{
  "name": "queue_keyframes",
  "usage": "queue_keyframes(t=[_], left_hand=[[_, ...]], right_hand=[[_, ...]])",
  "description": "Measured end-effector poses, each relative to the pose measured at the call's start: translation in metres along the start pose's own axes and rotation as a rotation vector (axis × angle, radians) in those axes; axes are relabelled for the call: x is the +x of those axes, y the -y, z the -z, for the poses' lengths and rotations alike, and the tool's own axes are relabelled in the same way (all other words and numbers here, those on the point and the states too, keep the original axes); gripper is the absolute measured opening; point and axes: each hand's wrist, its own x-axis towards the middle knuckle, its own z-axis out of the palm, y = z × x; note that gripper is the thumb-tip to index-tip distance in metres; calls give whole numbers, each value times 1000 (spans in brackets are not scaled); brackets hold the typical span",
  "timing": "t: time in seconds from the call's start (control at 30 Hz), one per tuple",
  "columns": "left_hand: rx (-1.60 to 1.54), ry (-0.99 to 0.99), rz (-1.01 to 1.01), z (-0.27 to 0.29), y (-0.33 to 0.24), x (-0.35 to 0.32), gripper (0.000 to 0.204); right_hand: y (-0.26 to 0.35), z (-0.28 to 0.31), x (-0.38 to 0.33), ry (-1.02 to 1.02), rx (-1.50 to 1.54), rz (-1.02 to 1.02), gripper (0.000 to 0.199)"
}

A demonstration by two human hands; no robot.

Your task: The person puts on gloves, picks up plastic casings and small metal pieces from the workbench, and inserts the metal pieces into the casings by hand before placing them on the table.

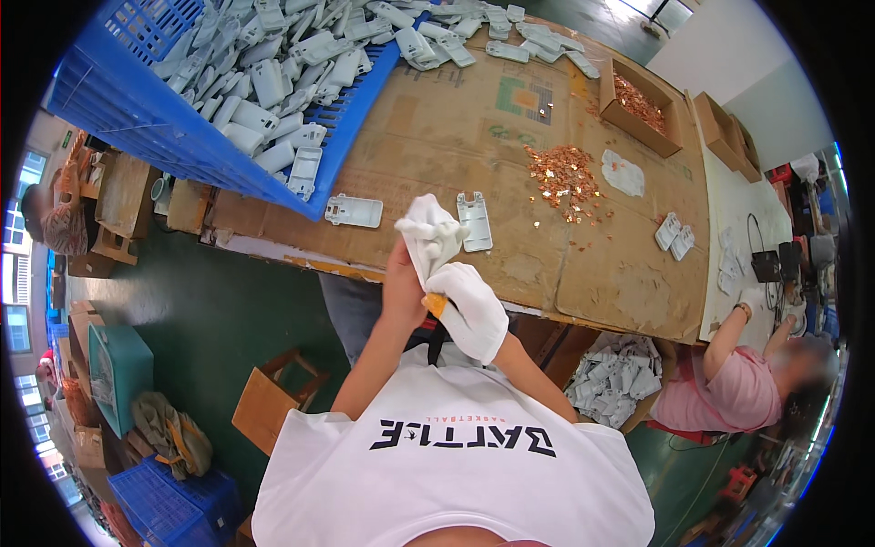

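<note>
A white cloth glove (430, 228) sits bunched over the fingers of my left hand (401, 284), whose wrist and lower palm are bare. Those fingers are hidden inside the cloth. My right hand (471, 314) wears a white glove too, and its closed fingers pinch the lower edge of the left glove. An orange patch (435, 304) shows at the right hand's fingertips; I cannot tell what it is. Just beyond my hands, a pale grey plastic casing (474, 221) lies on the cardboard-covered table (401, 155). Another casing (354, 211) is to the left, beside the crate.
A blue crate (196, 150) heaped with casings (269, 82) fills the table's far left. Small copper-coloured pieces (567, 182) lie piled right of centre, with more in a cardboard box (638, 109). Another person (729, 383) works at the right. A wooden stool (264, 401) stands below left.
</note>
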Motion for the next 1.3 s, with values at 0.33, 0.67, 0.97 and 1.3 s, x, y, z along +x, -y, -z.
queue_keyframes(t=[0.33,0.67,0.97,1.3], left_hand=[[93,-145,56,-7,-19,14,26],[-283,-63,282,2,-25,1,38],[19,-91,-176,12,6,24,36],[-71,216,-171,23,12,30,47]], right_hand=[[2,-2,-2,37,38,-79,10],[-7,-7,-8,-36,86,-168,9],[-1,-9,-6,68,174,-285,5],[-9,-13,-8,16,247,-272,4]])
